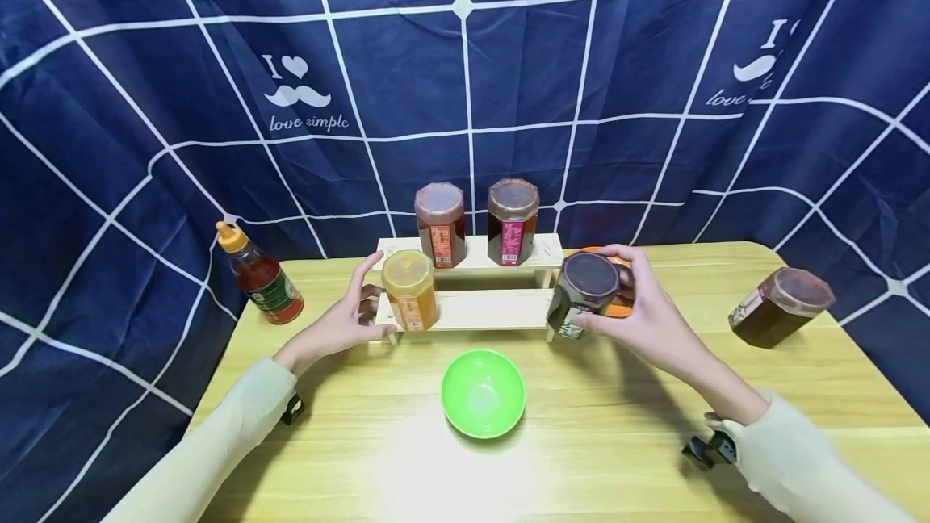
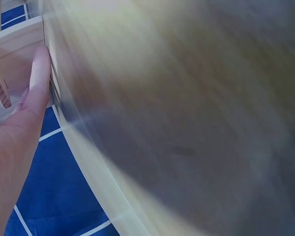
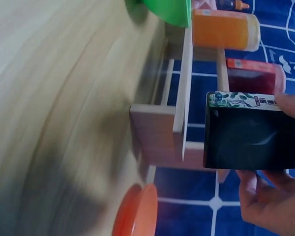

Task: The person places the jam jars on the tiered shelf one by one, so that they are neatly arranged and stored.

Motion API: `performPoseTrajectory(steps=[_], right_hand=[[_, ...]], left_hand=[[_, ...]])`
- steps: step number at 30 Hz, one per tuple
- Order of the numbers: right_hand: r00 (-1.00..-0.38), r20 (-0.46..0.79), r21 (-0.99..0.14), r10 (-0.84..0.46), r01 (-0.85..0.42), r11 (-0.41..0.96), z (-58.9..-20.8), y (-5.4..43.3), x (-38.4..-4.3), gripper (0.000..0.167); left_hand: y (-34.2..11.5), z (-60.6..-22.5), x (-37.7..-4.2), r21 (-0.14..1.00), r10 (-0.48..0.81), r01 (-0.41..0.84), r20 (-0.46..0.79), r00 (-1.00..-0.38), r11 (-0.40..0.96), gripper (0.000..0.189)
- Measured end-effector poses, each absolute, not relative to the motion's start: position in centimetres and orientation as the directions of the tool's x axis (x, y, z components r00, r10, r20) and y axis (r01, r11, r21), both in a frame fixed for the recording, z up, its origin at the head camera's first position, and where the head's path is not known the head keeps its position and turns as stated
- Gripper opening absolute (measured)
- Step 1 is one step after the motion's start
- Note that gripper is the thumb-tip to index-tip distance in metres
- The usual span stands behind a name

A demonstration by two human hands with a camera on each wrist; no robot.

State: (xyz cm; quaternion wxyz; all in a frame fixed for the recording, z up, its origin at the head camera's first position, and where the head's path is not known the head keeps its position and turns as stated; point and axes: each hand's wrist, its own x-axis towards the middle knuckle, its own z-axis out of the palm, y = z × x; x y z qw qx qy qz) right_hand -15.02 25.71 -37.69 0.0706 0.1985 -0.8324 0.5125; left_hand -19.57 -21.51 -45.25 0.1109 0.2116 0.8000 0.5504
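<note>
My right hand (image 1: 647, 305) grips a dark-lidded jar (image 1: 584, 289) between thumb and fingers. In the right wrist view the dark jar (image 3: 253, 135) is held beside the right end of the two-step wooden rack (image 3: 160, 128). At the rack's other end, my left hand (image 1: 345, 317) touches the side, one finger (image 2: 39, 71) lying straight along the panel in the left wrist view. Close to that hand, a yellow-lidded honey jar (image 1: 411, 293) stands on the lower step. Two jars, a red-brown one (image 1: 441, 224) and a dark amber one (image 1: 513, 223), occupy the upper step.
A green bowl (image 1: 483, 394) sits in front of the rack on the wooden table (image 1: 349, 418). An orange dish (image 1: 617, 309) is partly hidden behind my right hand. A sauce bottle (image 1: 263, 277) stands far left, another dark jar (image 1: 777, 309) far right. A blue curtain (image 1: 407, 87) hangs behind.
</note>
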Motion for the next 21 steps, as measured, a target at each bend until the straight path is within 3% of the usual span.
performPoseTrajectory(steps=[9,15,21], right_hand=[[-0.905,0.296,-0.860,-0.306,-0.392,0.327,-38.3,22.0,-16.7,0.095],[-0.867,0.327,-0.864,-0.376,-0.436,0.253,-38.8,19.3,-17.6,0.095],[-0.864,0.310,-0.864,-0.397,-0.430,0.262,-39.4,17.4,-17.9,0.092]], left_hand=[[-21.6,-45.2,-19.5,0.928,0.459,0.206,0.044,-0.887,0.309,0.120],[-21.6,-45.2,-19.4,0.929,0.453,0.204,0.045,-0.890,0.309,0.120],[-21.6,-45.2,-19.4,0.930,0.455,0.205,0.047,-0.889,0.305,0.119]])
